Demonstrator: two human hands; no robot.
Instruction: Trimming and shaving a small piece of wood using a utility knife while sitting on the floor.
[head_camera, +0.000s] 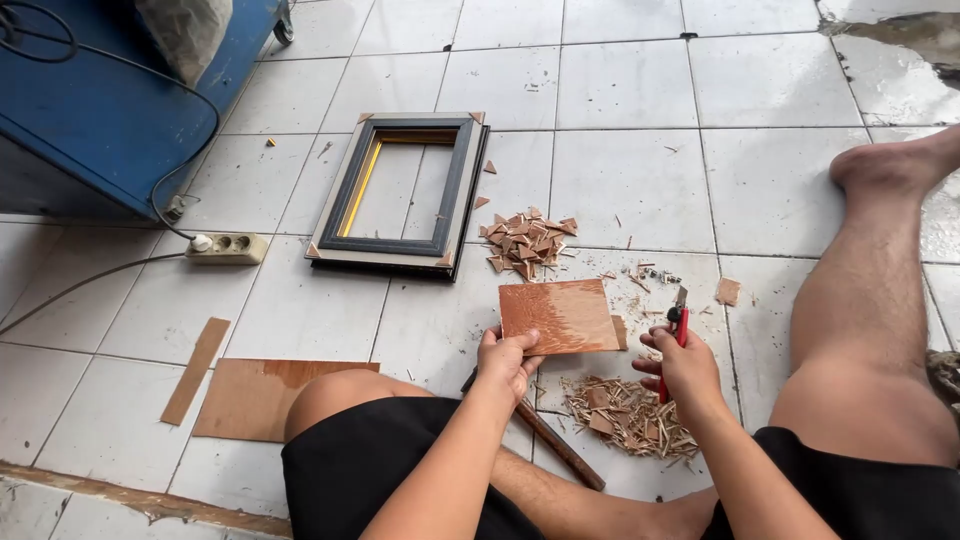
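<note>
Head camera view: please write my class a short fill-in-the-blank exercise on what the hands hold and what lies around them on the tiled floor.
1. The left hand holds a thin ____ panel by its near edge.
2. The right hand grips a utility knife with a ____ handle.
3. The picture frame lies flat, ____ the pile of wood offcuts.
4. The power strip lies beside the ____ cabinet.

Missing words: plywood; red; left of; blue

Single head-worn view, looking steeply down and forward from a seated person's position onto the tiled floor (640, 90). The near floor between the legs fills the lower frame at close range. The far edge reaches a blue cabinet (110, 110) at the upper left corner.
</note>
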